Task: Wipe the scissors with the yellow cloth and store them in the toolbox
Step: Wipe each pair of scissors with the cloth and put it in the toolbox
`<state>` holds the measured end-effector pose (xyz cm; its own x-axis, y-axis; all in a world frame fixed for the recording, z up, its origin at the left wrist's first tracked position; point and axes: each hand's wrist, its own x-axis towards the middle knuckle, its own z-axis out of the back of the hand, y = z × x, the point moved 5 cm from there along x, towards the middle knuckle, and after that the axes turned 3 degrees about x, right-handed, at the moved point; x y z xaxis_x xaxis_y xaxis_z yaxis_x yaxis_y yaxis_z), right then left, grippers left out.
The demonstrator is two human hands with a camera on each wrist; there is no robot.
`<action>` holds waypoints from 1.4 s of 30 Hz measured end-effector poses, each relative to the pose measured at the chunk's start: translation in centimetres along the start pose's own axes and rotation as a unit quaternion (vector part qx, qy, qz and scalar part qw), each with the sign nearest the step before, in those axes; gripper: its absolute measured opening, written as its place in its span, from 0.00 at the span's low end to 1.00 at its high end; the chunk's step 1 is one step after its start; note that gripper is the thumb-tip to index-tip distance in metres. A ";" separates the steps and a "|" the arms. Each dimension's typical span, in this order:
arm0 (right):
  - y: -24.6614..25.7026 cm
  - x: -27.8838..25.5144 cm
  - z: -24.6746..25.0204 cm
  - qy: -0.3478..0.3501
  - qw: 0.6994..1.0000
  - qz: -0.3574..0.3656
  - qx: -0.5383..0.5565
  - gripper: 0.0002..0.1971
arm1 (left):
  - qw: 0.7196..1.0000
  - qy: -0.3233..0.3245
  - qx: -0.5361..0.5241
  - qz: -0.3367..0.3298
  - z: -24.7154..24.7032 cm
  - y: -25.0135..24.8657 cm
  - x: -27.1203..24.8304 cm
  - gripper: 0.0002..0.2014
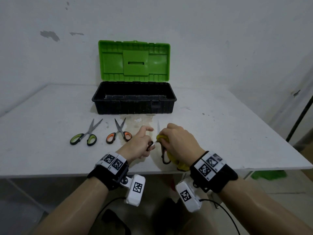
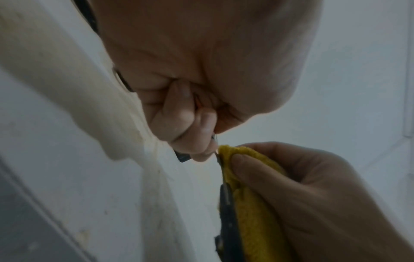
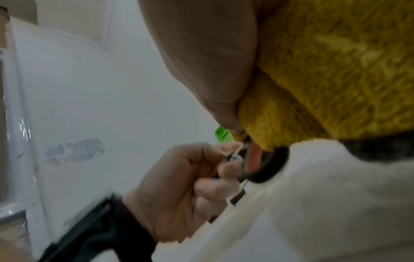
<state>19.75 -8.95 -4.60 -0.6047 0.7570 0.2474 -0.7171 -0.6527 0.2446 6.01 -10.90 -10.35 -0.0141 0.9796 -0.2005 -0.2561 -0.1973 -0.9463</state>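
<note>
A pair of scissors with dark, red-lined handles [image 1: 164, 155] is held open above the table's front edge. My left hand [image 1: 144, 143] grips one handle [image 3: 255, 159] in curled fingers. My right hand [image 1: 175, 138] pinches the yellow cloth [image 1: 163, 137] around one blade, whose tip [image 1: 158, 126] sticks out beyond the cloth. In the left wrist view the cloth [image 2: 253, 203] lies folded against the scissors [image 2: 226, 203] under the right thumb. The black toolbox [image 1: 133, 106] stands at the back with its green lid [image 1: 133, 60] raised; its inside looks empty.
Green-handled scissors [image 1: 86, 134] and orange-handled scissors [image 1: 119, 133] lie part open on the white table [image 1: 220, 133], left of my hands and in front of the toolbox. A wall rises right behind the box. A black pole [image 1: 299, 116] stands off the table's right.
</note>
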 end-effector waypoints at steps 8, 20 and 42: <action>0.5 -0.1 -0.8 0.016 1.000 0.003 0.015 0.11 | 0.998 -0.029 0.046 -0.010 0.3 0.2 0.0 0.20; 0.6 -0.7 -2.2 0.015 0.999 0.046 0.020 0.10 | 0.995 -0.030 0.093 -0.033 0.0 0.3 0.2 0.19; -3.6 0.3 0.2 -0.079 0.983 -0.022 0.166 0.09 | 0.994 -0.050 -0.069 -0.063 0.4 -0.9 0.8 0.06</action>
<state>22.25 -6.40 -5.26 -0.4945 0.7882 0.3663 -0.5732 -0.6126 0.5442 5.85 -9.96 -9.58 -0.0879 0.9945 -0.0574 -0.1278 -0.0684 -0.9894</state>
